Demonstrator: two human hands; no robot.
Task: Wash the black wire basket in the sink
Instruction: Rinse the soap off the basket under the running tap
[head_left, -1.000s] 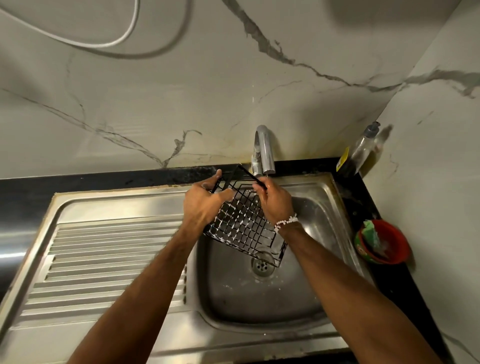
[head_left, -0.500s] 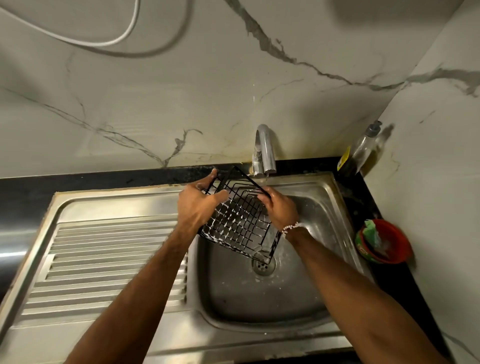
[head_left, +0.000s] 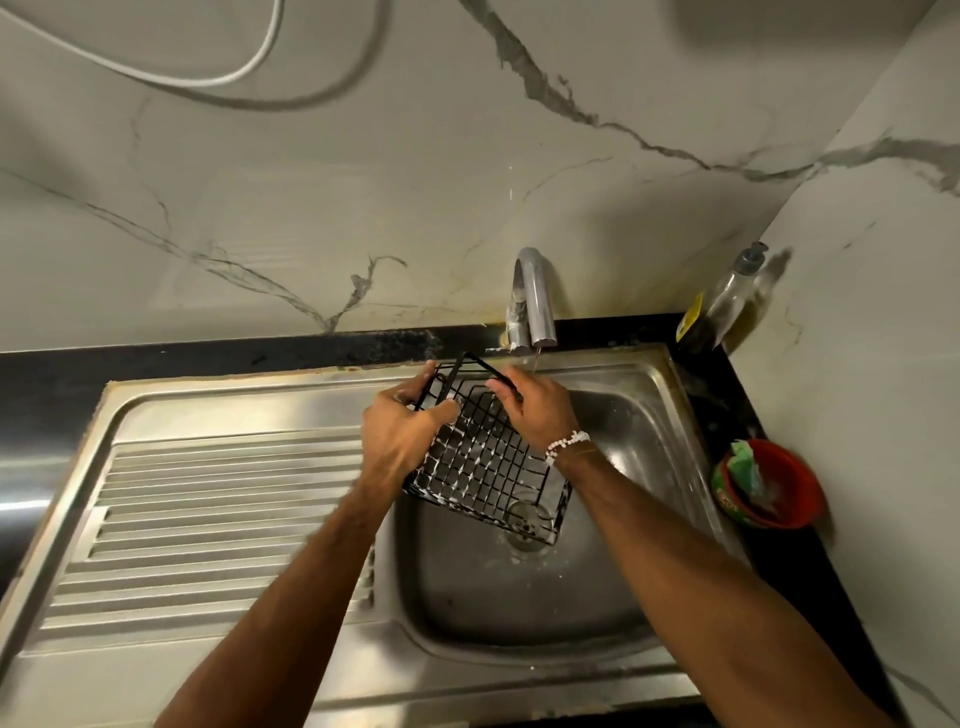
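Nearest to us is the front rim of the steel sink (head_left: 519, 670), w/ smooth brushed metal and rounded basin corners. On the left the ribbed drainboard (head_left: 208, 519) is a wide flat area. Both forearms come in from the bottom edge and meet over the basin.

The black wire basket (head_left: 483, 462) hangs tilted over the basin, its low near corner above the round drain (head_left: 527, 525); we cannot tell if it touches the bottom. It is a square grid of thin wires w/ white foam-like spots. There is open room btw. the basket and the right basin wall.

The left hand (head_left: 400, 441) grips the basket's left side, fingers curled over the rim and thumb pressed on the mesh. The right hand (head_left: 535, 410), w/ a white bead bracelet (head_left: 566, 444) at the wrist, holds the far top wire w/ curled fingers.

Behind, a curved chrome tap (head_left: 535, 301) lets a thin stream fall just beyond the right hand. On the black counter (head_left: 208, 364) at right sits a red bowl (head_left: 795, 499) w/ a green sponge (head_left: 745, 462), and in the corner a clear pump bottle (head_left: 727, 296); its yellow label is not readable. The wall is veined marble (head_left: 311, 208), w/ a white cable (head_left: 208, 78) at the top.
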